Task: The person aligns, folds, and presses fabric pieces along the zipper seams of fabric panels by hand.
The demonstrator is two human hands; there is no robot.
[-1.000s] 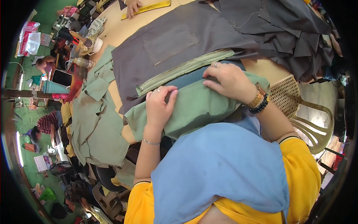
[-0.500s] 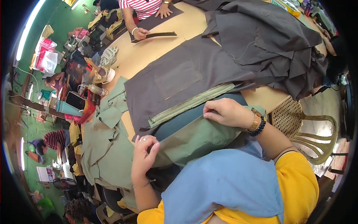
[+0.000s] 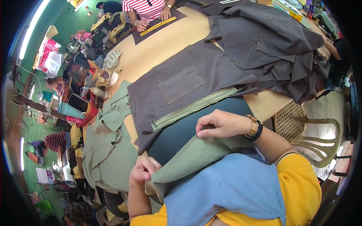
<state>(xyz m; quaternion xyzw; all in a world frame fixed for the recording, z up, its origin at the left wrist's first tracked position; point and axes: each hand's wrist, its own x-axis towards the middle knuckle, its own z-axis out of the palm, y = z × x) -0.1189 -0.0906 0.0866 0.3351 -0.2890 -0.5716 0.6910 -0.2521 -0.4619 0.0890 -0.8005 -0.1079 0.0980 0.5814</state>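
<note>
Head view: two hands of the wearer work one olive-green cloth piece [image 3: 188, 158], which lies lifted off the table edge at about 6 o'clock, stretched between them. The left hand [image 3: 143, 171], at 7 o'clock, is closed with its fingers clamped on the lower corner of the cloth. The right hand [image 3: 222, 124], just right of centre, pinches the upper edge between thumb and fingers; its wrist carries one gold watch [image 3: 252, 127] and one dark bead bracelet [image 3: 258, 131].

Just above the hands lies one dark grey garment panel [image 3: 177, 88] with one sewn pocket patch and one olive zipper strip [image 3: 194, 107] along its lower edge. One heap of dark grey cloth [image 3: 271, 45] sits at 1 o'clock, and one pile of green cut pieces [image 3: 109, 143] hangs over the table edge at 9 o'clock. At 12 o'clock a second person in a striped shirt [image 3: 145, 7] rests two hands by one yellow ruler [image 3: 158, 25].

The surface is a wide tan table [image 3: 162, 49]. One pale plastic chair [image 3: 309, 132] stands at 3 o'clock. The room has green walls, and a third person crouches on the floor at 9 o'clock.
</note>
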